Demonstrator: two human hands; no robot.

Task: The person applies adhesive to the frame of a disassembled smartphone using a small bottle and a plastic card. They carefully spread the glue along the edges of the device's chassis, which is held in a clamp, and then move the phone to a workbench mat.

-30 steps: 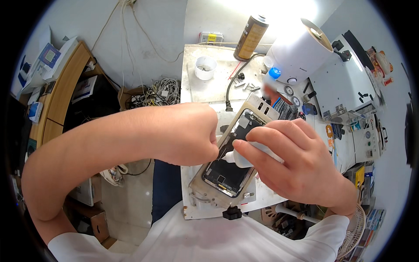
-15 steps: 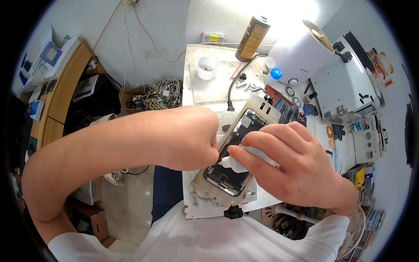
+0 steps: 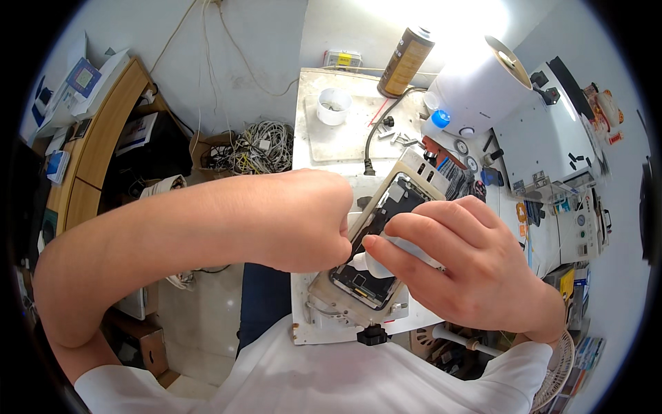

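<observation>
A phone-sized device (image 3: 397, 196) lies slanted in a beige clamping fixture (image 3: 329, 295), its dark inner side with metal parts facing up. Over its lower half my right hand (image 3: 469, 265) grips a small white squeeze bottle (image 3: 378, 266) between thumb and fingers. The bottle lies nearly sideways, its white nozzle toward the left. My left hand (image 3: 310, 221) is closed beside the device's left edge, close to the nozzle. Its fingertips are turned away, so whatever they pinch is hidden. A black knob (image 3: 372, 334) sits at the fixture's near end.
Behind the fixture stand a white cup (image 3: 334, 107), a brown spray can (image 3: 407, 62), a blue-capped bottle (image 3: 436, 121) and a large white cylinder (image 3: 476, 90). A black cable (image 3: 373, 138) crosses the bench. Bundled cables (image 3: 263, 153) are heaped left of the bench.
The whole scene has shifted slightly right in the view. Both hands and the bottle keep about the same places over the device.
</observation>
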